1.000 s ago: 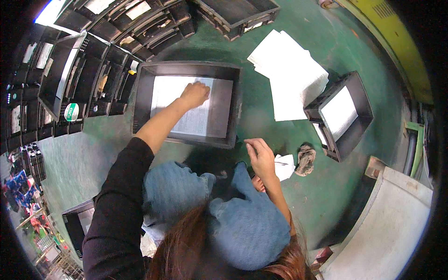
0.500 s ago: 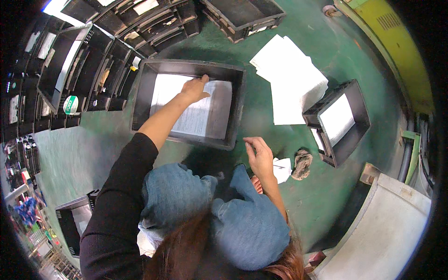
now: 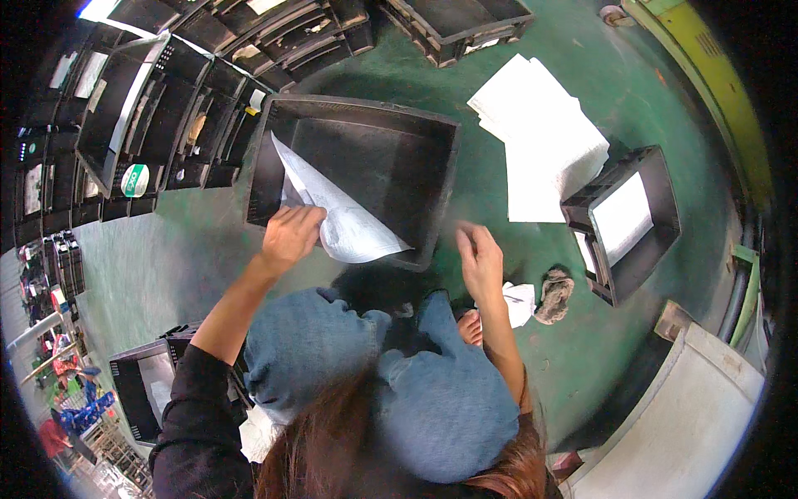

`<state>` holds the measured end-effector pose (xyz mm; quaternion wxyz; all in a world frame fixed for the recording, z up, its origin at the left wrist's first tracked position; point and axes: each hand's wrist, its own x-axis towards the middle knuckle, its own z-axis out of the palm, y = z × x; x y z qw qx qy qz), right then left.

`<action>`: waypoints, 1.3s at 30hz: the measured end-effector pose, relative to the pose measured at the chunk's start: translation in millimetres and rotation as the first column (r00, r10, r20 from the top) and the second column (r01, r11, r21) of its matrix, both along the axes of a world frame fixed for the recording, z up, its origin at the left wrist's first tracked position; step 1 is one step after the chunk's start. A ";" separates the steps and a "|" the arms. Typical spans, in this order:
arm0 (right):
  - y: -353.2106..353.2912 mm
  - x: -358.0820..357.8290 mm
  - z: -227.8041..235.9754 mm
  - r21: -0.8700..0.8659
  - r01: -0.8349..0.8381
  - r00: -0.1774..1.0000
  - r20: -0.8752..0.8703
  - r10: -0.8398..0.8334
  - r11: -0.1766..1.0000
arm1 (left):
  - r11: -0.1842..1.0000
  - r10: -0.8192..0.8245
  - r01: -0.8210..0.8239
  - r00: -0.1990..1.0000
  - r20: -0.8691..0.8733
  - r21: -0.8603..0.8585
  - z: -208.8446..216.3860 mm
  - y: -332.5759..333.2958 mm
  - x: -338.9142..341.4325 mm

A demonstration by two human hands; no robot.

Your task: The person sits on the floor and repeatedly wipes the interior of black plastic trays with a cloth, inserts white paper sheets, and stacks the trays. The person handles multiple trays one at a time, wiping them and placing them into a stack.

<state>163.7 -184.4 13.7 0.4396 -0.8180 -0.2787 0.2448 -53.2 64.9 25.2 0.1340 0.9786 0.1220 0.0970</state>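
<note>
While the left hand pinches the near edge of the curled white liner sheet, which slants up-left into the black plastic crate, the right hand hovers just right, fingers loosely apart, empty

A green floor, worn and scuffed in places, fills most of the scene. Rows of black plastic crates stand stacked at the far left, and another black crate sits at the far middle. A loose pile of white sheets lies on the floor at the far right. A yellow-green rail runs along the right side, and a pale grey panel lies at the near right. Bright light glares at the far left corner.
</note>
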 end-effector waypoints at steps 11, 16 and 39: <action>35.6 -20.3 33.4 -0.077 -0.159 0.929 0.326 0.175 0.984 | 0.999 0.014 -0.019 0.988 0.153 0.030 36.5 -4.0 89.7; 46.7 15.6 35.9 0.106 0.034 0.943 0.325 -0.067 0.994 | 0.997 -0.049 0.065 0.958 0.282 -0.049 72.8 -26.5 119.7; -245.0 108.0 25.8 0.015 0.651 0.704 -0.385 -0.597 0.759 | 0.600 0.658 -0.771 0.628 -0.416 -0.215 -34.4 56.0 -57.3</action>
